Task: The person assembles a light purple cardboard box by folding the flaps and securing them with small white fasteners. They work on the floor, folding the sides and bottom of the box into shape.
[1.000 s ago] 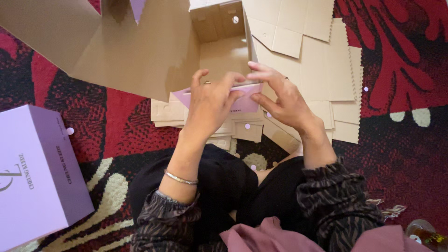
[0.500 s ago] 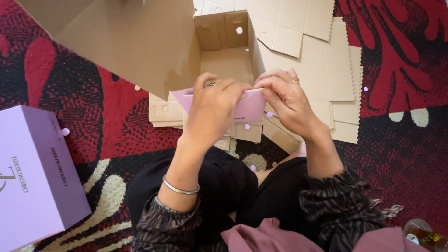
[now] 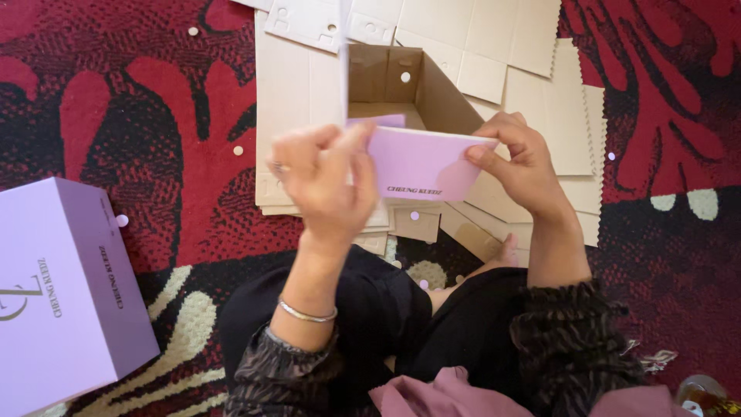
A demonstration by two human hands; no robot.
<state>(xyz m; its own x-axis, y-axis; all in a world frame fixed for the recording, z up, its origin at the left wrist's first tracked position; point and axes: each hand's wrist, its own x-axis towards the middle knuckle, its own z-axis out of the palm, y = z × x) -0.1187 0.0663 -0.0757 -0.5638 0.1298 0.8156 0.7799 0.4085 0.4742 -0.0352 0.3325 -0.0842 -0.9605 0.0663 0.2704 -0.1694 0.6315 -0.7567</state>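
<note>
Since the earlier frames, both hands have risen slightly, and the big brown cardboard sheet that was covering the far left is now gone from there, showing flat cardboard blanks lying on the red patterned carpet. Between the hands, a lilac card panel is being held up over the person's lap, just near of an open brown cardboard box. At the panel's left edge, the left hand is pinching it with curled fingers; this hand is blurred, so the exact grip is hard to read, though it appears to be clamped on the card. On the panel's right edge, the right hand is gripping with the thumb on the near face and the fingers folded behind. A thin silver bangle is sitting on the left wrist. Well apart, at the near left, a finished lilac box is standing on the carpet. Small pale punched discs are lying scattered around.
</note>
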